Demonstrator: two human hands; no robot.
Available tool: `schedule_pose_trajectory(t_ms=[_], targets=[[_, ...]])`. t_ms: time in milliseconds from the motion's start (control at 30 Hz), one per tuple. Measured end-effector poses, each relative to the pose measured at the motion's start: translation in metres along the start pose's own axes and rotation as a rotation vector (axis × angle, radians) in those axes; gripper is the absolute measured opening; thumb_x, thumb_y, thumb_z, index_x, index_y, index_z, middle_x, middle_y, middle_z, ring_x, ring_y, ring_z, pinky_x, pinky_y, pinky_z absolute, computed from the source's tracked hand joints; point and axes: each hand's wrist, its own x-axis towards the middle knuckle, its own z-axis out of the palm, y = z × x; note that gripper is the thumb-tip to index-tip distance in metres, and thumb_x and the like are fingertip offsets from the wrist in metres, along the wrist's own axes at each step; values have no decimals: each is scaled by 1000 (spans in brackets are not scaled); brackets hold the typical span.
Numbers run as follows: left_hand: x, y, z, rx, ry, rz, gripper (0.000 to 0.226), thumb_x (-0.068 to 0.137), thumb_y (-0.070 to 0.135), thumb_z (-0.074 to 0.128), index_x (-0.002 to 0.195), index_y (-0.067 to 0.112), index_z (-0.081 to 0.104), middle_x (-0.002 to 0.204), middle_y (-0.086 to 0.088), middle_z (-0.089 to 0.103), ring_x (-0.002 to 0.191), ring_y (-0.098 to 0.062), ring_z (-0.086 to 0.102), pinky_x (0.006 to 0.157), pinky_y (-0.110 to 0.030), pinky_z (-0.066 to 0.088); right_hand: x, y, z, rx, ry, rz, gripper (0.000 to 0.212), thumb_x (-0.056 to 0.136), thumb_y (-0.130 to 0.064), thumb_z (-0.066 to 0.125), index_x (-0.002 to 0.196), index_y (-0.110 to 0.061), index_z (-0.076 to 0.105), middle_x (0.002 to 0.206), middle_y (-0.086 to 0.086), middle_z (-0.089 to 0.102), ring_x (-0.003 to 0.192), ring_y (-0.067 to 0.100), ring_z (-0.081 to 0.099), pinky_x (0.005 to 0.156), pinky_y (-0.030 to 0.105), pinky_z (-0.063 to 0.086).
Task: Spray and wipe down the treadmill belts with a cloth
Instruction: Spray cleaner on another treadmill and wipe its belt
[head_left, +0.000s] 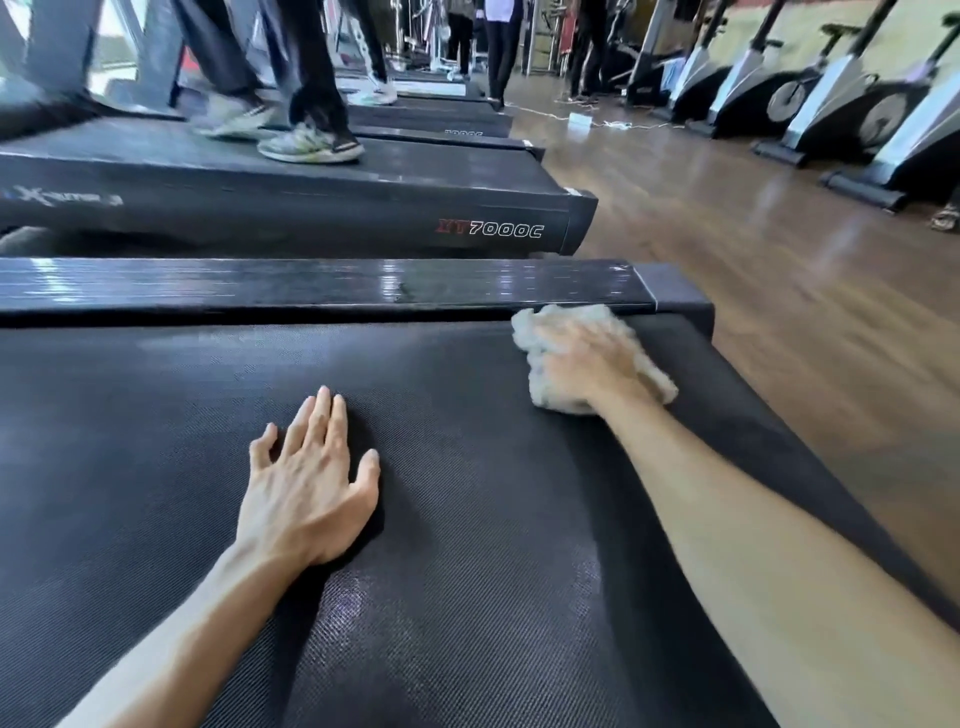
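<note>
My left hand (306, 483) lies flat on the belt (467, 597), fingers straight and a little spread, palm down and holding nothing. My right hand (587, 358) presses down on the cloth (550, 387), a pale crumpled rag bunched under my palm at the far corner of the belt, just beside the glossy side rail (311, 288) and the end cap (680, 296); the hand is blurred, so I cannot tell whether the fingers lie straight or curl into the fabric. A wet-looking sheen shows on the belt between my forearms. On the next treadmill (363, 218), marked XT7000C, someone's shoes (309, 145) are on the deck. Across the wooden floor (753, 270) stands a row of exercise bikes (831, 104).
</note>
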Motion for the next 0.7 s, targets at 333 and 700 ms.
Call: schedule_pose_trajectory(t_ms=[333, 700], targets=[[17, 80, 3, -164, -86, 357, 97, 76, 75, 4, 163, 32, 6, 168, 15, -7, 153, 0, -13, 126, -40, -8, -28, 102, -28, 15, -209, -111, 51, 101, -44, 32, 151, -48, 42, 166, -15, 29, 155, 17, 19, 126, 45, 15], [18, 84, 16, -39, -52, 341, 96, 78, 73, -6, 162, 28, -5, 167, 16, -16, 151, 0, -18, 126, -40, -5, -22, 106, -21, 134, -269, -394, 38, 105, -28, 45, 137, -41, 61, 155, -25, 37, 149, 2, 25, 125, 26, 8]])
